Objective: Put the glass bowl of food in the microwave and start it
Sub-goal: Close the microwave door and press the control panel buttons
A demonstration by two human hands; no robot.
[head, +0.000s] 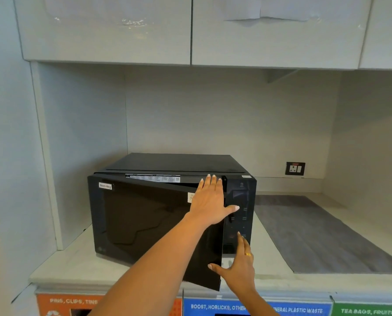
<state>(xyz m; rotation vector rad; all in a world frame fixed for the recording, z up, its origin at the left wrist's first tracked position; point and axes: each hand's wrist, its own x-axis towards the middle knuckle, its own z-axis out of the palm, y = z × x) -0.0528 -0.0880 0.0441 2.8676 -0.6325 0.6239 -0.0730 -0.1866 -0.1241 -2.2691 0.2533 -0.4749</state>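
A black microwave (179, 164) stands on a pale counter (76, 265). Its dark glass door (145, 220), hinged on the left, is ajar and swung a little toward me. My left hand (210, 201) lies flat on the door's upper right part with its fingers spread, and its thumb reaches toward the control panel (243, 201). Lower down at the door's free edge, my right hand (238, 270), which wears a gold ring, points its index finger up at the bottom of the panel. The door hides the inside of the microwave. The glass bowl is not in view.
A grey mat (315, 236) lies on the counter to the right of the microwave. A black wall socket (294, 168) is behind it. Pale wall cabinets (190, 30) hang above. Coloured waste-bin labels (236, 307) run along the counter's front below.
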